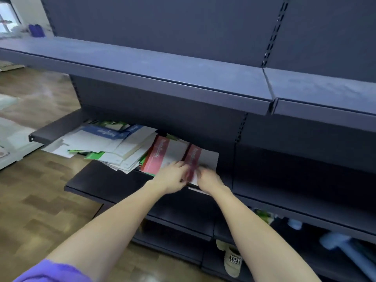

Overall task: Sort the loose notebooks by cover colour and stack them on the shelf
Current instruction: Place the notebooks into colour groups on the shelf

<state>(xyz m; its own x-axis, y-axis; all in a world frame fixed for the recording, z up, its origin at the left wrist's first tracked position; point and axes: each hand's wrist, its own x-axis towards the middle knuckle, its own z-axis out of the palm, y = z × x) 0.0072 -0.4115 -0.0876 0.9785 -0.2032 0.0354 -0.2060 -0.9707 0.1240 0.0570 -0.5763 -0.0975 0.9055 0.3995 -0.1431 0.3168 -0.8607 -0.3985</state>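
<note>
Here the sorting looks to be at its red stage: both hands meet at the near edge of a red-banded notebook [200,159] lying on the dark shelf [95,178], at the right end of the paper spread. The left hand [171,177] has its fingers bent against the notebook's red strip, and the right hand [209,180] sits just beside it on the white part of the cover. Motion blur hides the fingertips, so I cannot tell whether either hand actually pinches the book or only presses it.

A second red notebook [162,155] lies just to the left, touching or slightly under the first, which suggests a red stack is being squared up. The next move likely calls for aligning these two, edge to edge, then going back to the loose heap [105,143] farther left.

That heap is a skewed fan of thin, soft-covered notebooks: blue-banded ones at the back, green ones poking out below, many showing plain white faces. Several overhang the shelf's front edge and could slide off if tugged carelessly.
</note>
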